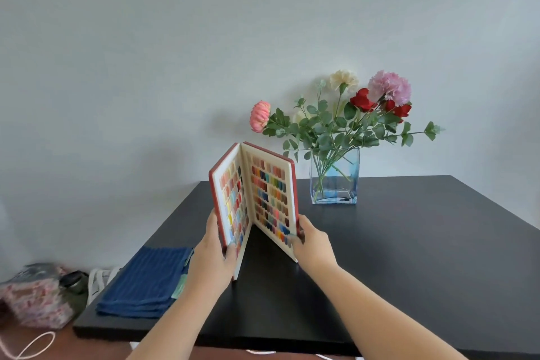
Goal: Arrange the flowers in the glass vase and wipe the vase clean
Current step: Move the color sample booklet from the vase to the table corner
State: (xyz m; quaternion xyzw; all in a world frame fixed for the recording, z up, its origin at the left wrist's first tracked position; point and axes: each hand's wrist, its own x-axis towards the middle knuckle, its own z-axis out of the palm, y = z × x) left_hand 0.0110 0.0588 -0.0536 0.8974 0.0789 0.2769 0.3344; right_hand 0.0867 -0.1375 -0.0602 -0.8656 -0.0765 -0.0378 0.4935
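Observation:
A square glass vase (335, 181) stands at the back of the black table (409, 257), holding several flowers (362, 108): pink, cream, red and a coral one leaning left, with green leafy stems. In front of the vase, to its left, a red-edged swatch book (257, 202) stands upright and spread apart, showing rows of coloured chips. My left hand (214, 245) grips its left cover near the bottom. My right hand (311, 240) grips the lower edge of its right cover. A folded blue cloth (149, 280) lies on the table's front left corner.
A plain pale wall rises behind the table. On the floor at lower left sit a floral bag (35, 298), a dark bottle (74, 286) and a white cord (35, 345). The table's left edge runs diagonally past the cloth.

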